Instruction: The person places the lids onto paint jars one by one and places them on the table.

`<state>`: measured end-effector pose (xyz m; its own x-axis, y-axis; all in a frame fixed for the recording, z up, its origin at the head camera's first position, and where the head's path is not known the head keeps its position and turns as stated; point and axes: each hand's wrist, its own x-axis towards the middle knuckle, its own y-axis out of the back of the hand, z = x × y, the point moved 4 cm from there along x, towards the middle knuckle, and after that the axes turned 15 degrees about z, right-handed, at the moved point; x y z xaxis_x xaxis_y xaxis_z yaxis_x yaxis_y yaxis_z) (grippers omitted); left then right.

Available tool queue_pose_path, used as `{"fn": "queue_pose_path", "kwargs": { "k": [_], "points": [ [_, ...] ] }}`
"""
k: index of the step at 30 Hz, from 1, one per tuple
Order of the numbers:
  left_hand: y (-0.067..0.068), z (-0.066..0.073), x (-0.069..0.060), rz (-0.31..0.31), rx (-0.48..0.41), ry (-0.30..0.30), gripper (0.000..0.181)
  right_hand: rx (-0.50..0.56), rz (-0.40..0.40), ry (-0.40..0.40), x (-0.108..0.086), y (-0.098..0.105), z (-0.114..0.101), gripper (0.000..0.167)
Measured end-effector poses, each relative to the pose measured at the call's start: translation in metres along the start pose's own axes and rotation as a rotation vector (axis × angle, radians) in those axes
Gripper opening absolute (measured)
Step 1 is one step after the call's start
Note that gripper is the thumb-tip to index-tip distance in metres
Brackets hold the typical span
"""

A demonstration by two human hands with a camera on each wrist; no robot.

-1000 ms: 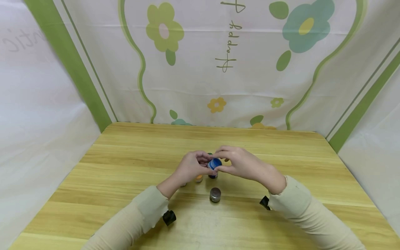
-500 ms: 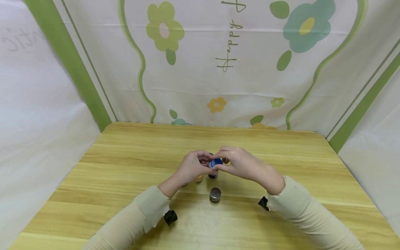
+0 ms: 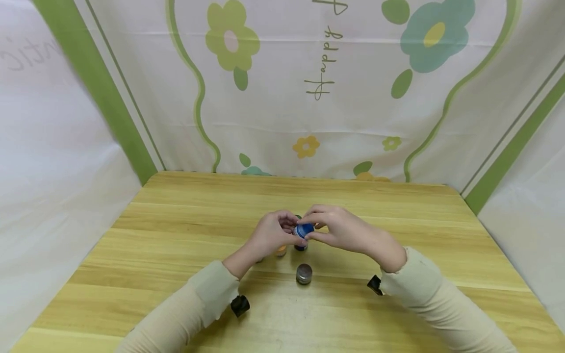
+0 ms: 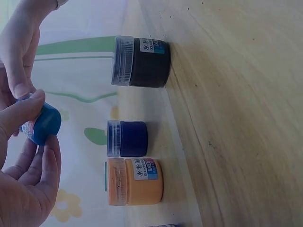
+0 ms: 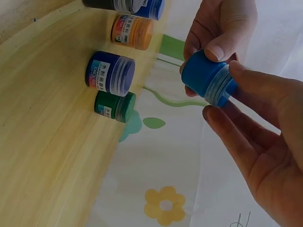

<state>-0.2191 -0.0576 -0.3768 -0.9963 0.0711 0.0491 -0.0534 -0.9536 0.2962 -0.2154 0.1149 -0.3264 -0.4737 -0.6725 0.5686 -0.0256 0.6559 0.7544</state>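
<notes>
A small blue gouache paint jar (image 5: 199,74) is held up between both hands above the table, tilted. My left hand (image 3: 273,233) grips the jar's body, its thumb on the near side. My right hand (image 3: 342,228) pinches the clear ribbed lid (image 5: 219,85) between thumb and fingertips. The lid sits on the jar; whether it is loose cannot be told. In the head view, the fingers partly cover the jar.
A black paint jar (image 3: 304,274) stands nearest on the wooden table (image 3: 176,294). Beyond it are an orange jar (image 4: 147,182), a dark blue jar (image 5: 108,74) and a green jar (image 5: 113,106), partly hidden by the hands in the head view. A floral curtain (image 3: 273,98) hangs behind.
The blue jar's tilt and the right fingers' place on its lid have shifted slightly. Both hands stay in nearly the same spot, and the standing jars have not moved.
</notes>
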Motion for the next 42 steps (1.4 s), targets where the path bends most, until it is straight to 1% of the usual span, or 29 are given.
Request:
{"fn": "queue_pose_path", "kwargs": {
  "k": [3, 5, 9, 11, 12, 17, 19, 21, 24, 26, 27, 29, 31, 33, 34, 36, 40, 42],
  "points": [
    [-0.0002, -0.0001, 0.0001, 0.003, 0.004, -0.002, 0.037, -0.011, 0.008, -0.056, -0.0002, -0.0013, 0.0009, 0.029],
    [0.0, -0.0002, 0.0, 0.005, 0.003, -0.009, 0.037, -0.019, 0.014, -0.07, -0.0003, -0.0015, 0.0009, 0.033],
    [0.0008, -0.0003, 0.0001, 0.008, -0.002, -0.008, 0.037, -0.015, 0.025, -0.021, 0.0003, -0.0004, -0.001, 0.038],
    [0.0008, 0.0001, 0.0003, 0.007, 0.003, -0.009, 0.037, -0.011, 0.028, 0.004, 0.0001, -0.0002, -0.0012, 0.037],
    [0.0008, 0.0005, 0.0004, 0.008, 0.006, -0.009, 0.038, -0.011, 0.03, 0.003, 0.0, -0.0002, -0.0013, 0.035],
    [-0.0006, 0.0006, -0.0004, 0.014, 0.008, -0.025, 0.036, -0.037, 0.033, -0.094, -0.0007, -0.0007, 0.0005, 0.029],
    [-0.0011, -0.0002, -0.001, 0.014, 0.006, -0.032, 0.036, -0.048, 0.038, -0.116, -0.0011, -0.0007, 0.001, 0.029],
    [-0.0011, -0.0003, -0.0014, 0.015, 0.0, -0.037, 0.036, -0.052, 0.047, -0.097, -0.0014, -0.0006, 0.0007, 0.033],
    [-0.0003, 0.0001, -0.0014, 0.024, -0.013, -0.028, 0.038, -0.041, 0.054, -0.027, -0.0019, -0.0004, -0.0005, 0.036],
    [0.0002, 0.0004, -0.0013, 0.032, -0.018, -0.018, 0.038, -0.03, 0.053, 0.012, -0.0017, -0.0003, -0.0018, 0.036],
    [0.0003, 0.0005, -0.0013, 0.034, -0.017, -0.015, 0.038, -0.025, 0.049, 0.015, -0.0016, -0.0003, -0.0021, 0.035],
    [0.0003, 0.0007, -0.0014, 0.038, -0.006, -0.025, 0.037, -0.025, 0.04, -0.013, -0.0013, -0.0006, -0.0018, 0.032],
    [-0.0001, 0.0003, -0.0016, 0.037, 0.006, -0.038, 0.036, -0.035, 0.027, -0.065, -0.0011, -0.0009, -0.0011, 0.03],
    [-0.0005, -0.0008, -0.0018, 0.032, 0.013, -0.049, 0.034, -0.05, 0.015, -0.118, -0.0012, -0.0012, 0.0001, 0.031],
    [-0.0008, -0.0012, -0.002, 0.028, 0.014, -0.055, 0.034, -0.057, 0.011, -0.129, -0.0012, -0.0013, 0.0003, 0.032],
    [-0.001, -0.0017, -0.0024, 0.022, 0.014, -0.058, 0.034, -0.062, 0.009, -0.112, -0.0013, -0.0014, -0.0001, 0.035],
    [-0.0004, -0.0016, -0.0025, 0.023, 0.008, -0.055, 0.035, -0.041, 0.021, -0.009, -0.0018, -0.001, -0.0026, 0.036],
    [-0.0001, -0.0016, -0.0021, 0.027, 0.014, -0.049, 0.035, -0.028, 0.029, 0.019, -0.0023, -0.0008, -0.0035, 0.035]
  ]
}}
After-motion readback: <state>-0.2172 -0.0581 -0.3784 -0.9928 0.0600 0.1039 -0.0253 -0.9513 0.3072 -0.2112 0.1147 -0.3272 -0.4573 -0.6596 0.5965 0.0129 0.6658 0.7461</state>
